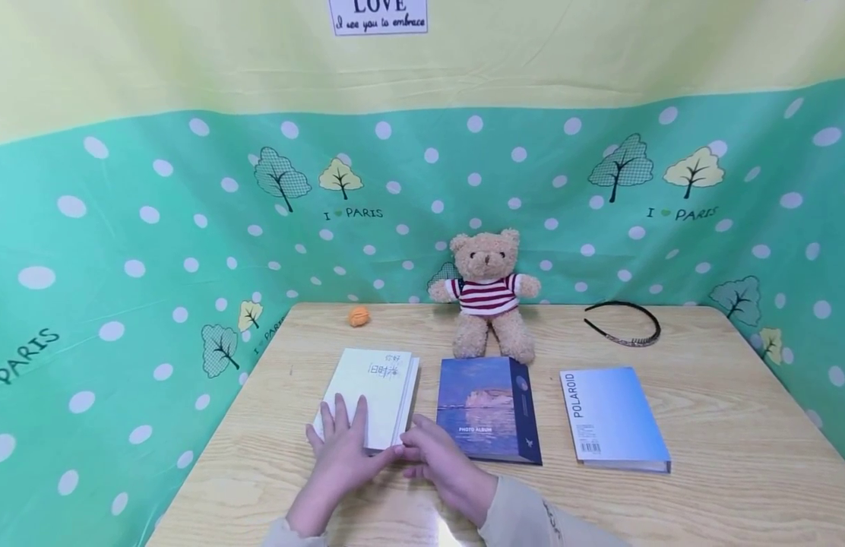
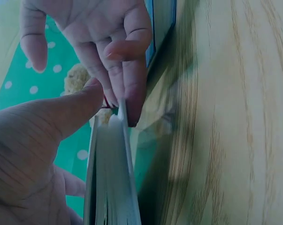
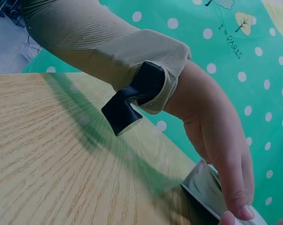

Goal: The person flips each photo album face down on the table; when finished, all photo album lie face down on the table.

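A white book (image 1: 378, 391) with blue handwriting-like characters lies at the left of the table. My left hand (image 1: 342, 448) rests on its near part with fingers spread, and the thumb reaches the near right corner. In the left wrist view the page edges (image 2: 112, 173) show between two covers, with the left thumb above them. My right hand (image 1: 446, 463) is at that same corner. Its fingers (image 2: 133, 89) are extended and meet the cover's edge, the thumb standing apart. The right wrist view shows the left hand (image 3: 223, 136) bent down over the book.
A blue photo album (image 1: 473, 403) lies right of the book, a light blue Polaroid album (image 1: 610, 418) farther right. Behind sit a teddy bear (image 1: 487, 296), an orange ball-like object (image 1: 359, 316) and a black headband (image 1: 634, 341). A dotted green cloth (image 1: 409, 182) hangs behind the table.
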Tool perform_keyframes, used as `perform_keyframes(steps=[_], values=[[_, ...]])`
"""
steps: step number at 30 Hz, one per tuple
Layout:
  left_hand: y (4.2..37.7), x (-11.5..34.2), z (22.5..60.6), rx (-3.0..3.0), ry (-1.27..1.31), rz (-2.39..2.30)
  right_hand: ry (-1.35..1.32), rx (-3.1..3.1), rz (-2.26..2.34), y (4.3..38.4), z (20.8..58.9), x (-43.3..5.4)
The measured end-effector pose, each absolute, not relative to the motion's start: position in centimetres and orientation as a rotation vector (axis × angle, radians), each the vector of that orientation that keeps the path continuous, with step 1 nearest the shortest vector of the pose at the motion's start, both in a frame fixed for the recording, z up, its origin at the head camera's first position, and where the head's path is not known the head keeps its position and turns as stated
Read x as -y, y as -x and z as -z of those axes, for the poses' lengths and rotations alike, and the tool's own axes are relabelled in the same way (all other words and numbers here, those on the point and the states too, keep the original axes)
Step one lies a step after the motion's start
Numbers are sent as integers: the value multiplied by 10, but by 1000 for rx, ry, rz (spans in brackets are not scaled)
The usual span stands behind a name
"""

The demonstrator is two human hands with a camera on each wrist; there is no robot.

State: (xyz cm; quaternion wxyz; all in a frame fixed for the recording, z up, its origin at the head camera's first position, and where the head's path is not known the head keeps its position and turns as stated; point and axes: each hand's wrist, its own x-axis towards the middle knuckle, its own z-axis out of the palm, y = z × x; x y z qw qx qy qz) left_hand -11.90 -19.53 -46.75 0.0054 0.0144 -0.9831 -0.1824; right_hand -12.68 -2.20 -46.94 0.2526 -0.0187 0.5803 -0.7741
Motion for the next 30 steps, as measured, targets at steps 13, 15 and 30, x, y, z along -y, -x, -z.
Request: perform_keyframes(steps=[13,15,30], values=[[121,192,471,3016,-51,641,69,-1597,2115,128,464,17],[122,192,471,3016,-52,649,71,-1595,2116,129,463,17],[122,187,469,3030,-92,660,139,-1563,2114,134,459,14]])
